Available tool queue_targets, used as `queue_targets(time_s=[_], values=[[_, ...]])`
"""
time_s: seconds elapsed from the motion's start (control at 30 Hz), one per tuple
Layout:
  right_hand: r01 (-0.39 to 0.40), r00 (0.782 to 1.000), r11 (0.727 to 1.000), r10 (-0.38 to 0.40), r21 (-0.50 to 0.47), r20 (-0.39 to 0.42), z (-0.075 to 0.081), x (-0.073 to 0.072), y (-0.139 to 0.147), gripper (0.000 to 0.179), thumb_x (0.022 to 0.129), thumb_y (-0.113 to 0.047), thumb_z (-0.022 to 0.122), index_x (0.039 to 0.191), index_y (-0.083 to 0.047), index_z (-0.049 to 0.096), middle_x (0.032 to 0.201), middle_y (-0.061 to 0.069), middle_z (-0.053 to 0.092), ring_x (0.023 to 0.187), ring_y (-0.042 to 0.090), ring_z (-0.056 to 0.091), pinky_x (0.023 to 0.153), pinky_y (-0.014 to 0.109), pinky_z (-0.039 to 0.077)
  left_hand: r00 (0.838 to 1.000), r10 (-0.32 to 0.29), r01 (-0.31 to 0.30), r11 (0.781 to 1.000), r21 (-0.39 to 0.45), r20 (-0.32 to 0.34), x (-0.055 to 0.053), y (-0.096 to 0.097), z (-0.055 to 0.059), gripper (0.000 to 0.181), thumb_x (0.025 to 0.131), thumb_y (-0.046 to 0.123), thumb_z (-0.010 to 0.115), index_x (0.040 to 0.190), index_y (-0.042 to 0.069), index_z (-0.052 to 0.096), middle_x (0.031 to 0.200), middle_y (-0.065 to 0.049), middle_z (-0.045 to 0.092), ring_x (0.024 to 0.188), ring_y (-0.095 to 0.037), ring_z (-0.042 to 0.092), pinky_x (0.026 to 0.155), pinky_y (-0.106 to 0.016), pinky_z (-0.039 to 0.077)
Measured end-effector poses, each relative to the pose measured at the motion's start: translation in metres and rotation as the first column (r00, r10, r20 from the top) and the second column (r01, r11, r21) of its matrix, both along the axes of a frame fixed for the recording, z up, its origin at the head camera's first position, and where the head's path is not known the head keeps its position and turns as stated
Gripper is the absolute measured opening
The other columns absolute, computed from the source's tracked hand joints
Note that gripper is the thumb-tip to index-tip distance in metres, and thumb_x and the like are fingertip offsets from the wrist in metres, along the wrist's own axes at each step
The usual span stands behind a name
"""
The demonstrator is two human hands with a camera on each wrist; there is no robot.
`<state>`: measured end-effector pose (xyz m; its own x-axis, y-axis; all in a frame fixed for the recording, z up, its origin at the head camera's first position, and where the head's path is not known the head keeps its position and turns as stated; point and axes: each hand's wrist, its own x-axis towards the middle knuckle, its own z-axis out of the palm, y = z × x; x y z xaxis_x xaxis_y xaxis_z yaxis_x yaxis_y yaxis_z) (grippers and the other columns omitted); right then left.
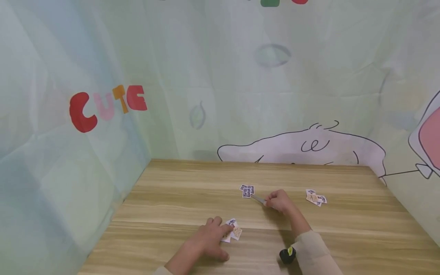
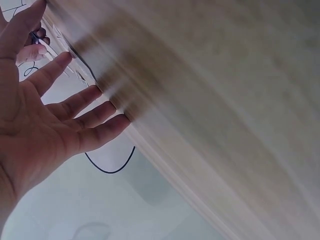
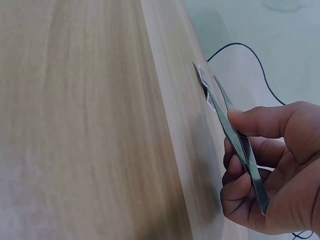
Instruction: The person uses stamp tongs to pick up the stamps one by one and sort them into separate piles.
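Metal tweezers (image 3: 231, 131) are pinched between the thumb and fingers of my right hand (image 1: 280, 200); their two tips stand apart in the right wrist view. In the head view the tips reach the lower right of a small group of dark-printed stamp-like paper pieces (image 1: 246, 193). My left hand (image 1: 209, 238) lies low over the table with fingers extended, the index finger touching a second group of small printed pieces (image 1: 236, 232). In the left wrist view the left fingers (image 2: 90, 120) are spread, with nothing gripped.
A third overlapping group of printed pieces (image 1: 314, 198) lies at the right on the wooden table (image 1: 172, 202). A black wrist device (image 1: 287, 255) sits by the right sleeve. Printed cloth walls (image 1: 206, 88) rise behind and beside the table.
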<state>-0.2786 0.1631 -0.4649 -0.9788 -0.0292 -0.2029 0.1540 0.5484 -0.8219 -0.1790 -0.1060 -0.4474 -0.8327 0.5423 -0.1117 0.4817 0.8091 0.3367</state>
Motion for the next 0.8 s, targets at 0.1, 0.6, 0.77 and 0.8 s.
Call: queue_targets(time_s=[0.1, 0.6, 0.77, 0.8], values=[[-0.001, 1.0, 1.0, 0.001, 0.003, -0.025, -0.001, 0.005, 0.003, 0.011, 0.075, -0.002, 0.066, 0.085, 0.003, 0.066, 0.071, 0.004, 0.055, 0.056, 0.015, 0.042, 0.048, 0.025, 0.034, 1.0, 0.005, -0.005, 1.0, -0.002, 0.018, 0.0, -0.001, 0.0, 0.076, 0.057, 0.039, 0.08, 0.128, 0.022, 0.056, 0.108, -0.003, 0.047, 0.09, -0.017, 0.04, 0.063, -0.028, 0.041], [-0.044, 0.999, 0.999, 0.044, -0.032, -0.009, 0.007, 0.03, 0.01, 0.013, 0.072, -0.002, 0.07, 0.085, 0.0, 0.066, 0.075, 0.005, 0.058, 0.069, 0.02, 0.048, 0.06, 0.029, 0.04, 1.0, 0.011, -0.011, 1.0, -0.027, 0.004, -0.002, 0.0, -0.005, 0.081, 0.056, 0.042, 0.08, 0.131, 0.023, 0.053, 0.114, -0.006, 0.048, 0.096, -0.02, 0.042, 0.072, -0.034, 0.045], [-0.047, 0.999, 0.999, 0.047, -0.027, 0.005, 0.008, 0.038, 0.009, 0.014, 0.072, -0.004, 0.071, 0.086, -0.003, 0.067, 0.077, 0.005, 0.059, 0.072, 0.021, 0.049, 0.062, 0.031, 0.04, 1.0, 0.008, -0.008, 1.0, -0.029, -0.004, -0.002, 0.0, -0.004, 0.082, 0.056, 0.043, 0.08, 0.131, 0.022, 0.053, 0.114, -0.006, 0.048, 0.096, -0.02, 0.041, 0.074, -0.037, 0.044], [-0.048, 0.999, 0.999, 0.048, -0.027, 0.006, 0.007, 0.04, 0.009, 0.013, 0.073, -0.004, 0.071, 0.085, -0.003, 0.067, 0.077, 0.005, 0.06, 0.072, 0.021, 0.05, 0.063, 0.031, 0.04, 1.0, 0.008, -0.008, 1.0, -0.028, -0.004, -0.002, 0.0, -0.004, 0.082, 0.056, 0.043, 0.08, 0.131, 0.021, 0.053, 0.115, -0.006, 0.048, 0.097, -0.02, 0.041, 0.075, -0.038, 0.044]])
